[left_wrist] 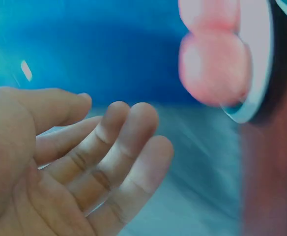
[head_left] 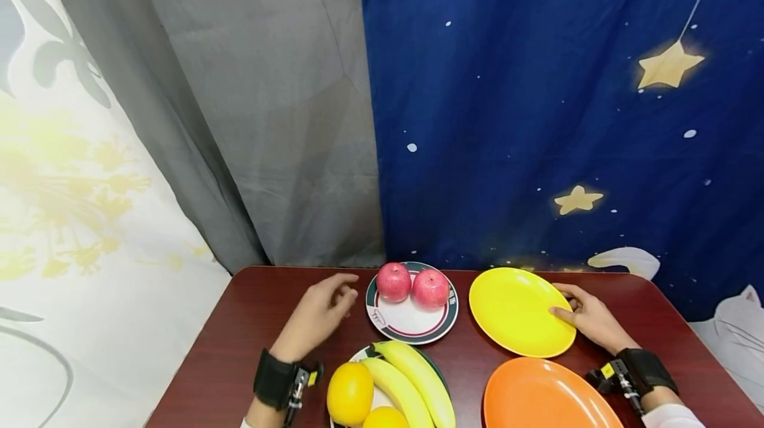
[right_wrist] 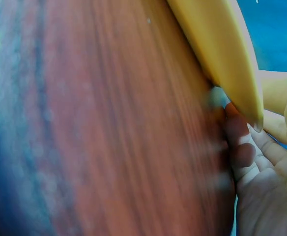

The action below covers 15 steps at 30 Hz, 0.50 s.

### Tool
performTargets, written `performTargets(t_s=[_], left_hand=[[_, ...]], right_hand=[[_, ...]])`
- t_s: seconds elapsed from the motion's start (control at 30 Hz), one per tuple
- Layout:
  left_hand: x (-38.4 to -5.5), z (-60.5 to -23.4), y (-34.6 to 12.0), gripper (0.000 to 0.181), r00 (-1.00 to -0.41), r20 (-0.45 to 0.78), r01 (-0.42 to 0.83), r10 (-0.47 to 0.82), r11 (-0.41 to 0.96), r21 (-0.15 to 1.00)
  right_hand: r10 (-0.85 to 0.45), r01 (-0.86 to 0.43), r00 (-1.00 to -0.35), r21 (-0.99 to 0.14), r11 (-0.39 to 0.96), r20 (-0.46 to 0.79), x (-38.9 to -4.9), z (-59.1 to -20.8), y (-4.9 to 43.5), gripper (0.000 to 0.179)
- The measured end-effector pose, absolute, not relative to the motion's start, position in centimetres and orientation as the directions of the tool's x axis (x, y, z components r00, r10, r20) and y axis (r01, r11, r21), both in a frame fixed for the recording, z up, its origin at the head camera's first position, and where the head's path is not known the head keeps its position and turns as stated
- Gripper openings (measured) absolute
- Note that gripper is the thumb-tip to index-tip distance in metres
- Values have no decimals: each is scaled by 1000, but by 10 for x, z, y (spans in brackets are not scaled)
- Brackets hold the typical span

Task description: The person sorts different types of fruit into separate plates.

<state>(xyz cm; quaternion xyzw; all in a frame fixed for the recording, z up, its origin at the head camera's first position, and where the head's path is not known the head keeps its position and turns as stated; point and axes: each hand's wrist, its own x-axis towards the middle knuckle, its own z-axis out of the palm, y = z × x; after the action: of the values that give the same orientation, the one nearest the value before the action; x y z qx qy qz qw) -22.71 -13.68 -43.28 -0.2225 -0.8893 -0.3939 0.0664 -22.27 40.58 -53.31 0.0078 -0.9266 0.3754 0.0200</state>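
Observation:
At the right of the head view, my right hand (head_left: 592, 319) pinches the right rim of a yellow plate (head_left: 514, 312), the thumb over the top surface. In the right wrist view the plate (right_wrist: 222, 46) slants above the wood tabletop, with fingers under its edge. My left hand (head_left: 319, 312) is held in the air left of a white plate with a dark green rim (head_left: 412, 327). Its fingers (left_wrist: 143, 162) are loosely bent around nothing. Two red apples (head_left: 394, 282) (head_left: 430, 288) lie on that white plate, apart from the hand.
Nearer the front stands a second green-rimmed plate (head_left: 357, 356) with bananas (head_left: 418, 375) and two oranges (head_left: 350, 393). An orange plate (head_left: 543, 398) lies right of it, just in front of the yellow one. Curtains (head_left: 477, 116) hang behind the dark red table (head_left: 209, 361).

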Motion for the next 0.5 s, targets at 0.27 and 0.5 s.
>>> performTargets(t_s=[0.27, 0.5], left_hand=[[-142, -429, -101, 29, -572, 307, 820, 760, 531, 212], [-115, -465, -94, 35, -494, 158, 865, 855, 501, -3]], right_hand=[[7, -22, -999, -694, 720, 39, -222, -532, 406, 67], [5, -31, -999, -690, 723, 51, -222, -533, 407, 66]])
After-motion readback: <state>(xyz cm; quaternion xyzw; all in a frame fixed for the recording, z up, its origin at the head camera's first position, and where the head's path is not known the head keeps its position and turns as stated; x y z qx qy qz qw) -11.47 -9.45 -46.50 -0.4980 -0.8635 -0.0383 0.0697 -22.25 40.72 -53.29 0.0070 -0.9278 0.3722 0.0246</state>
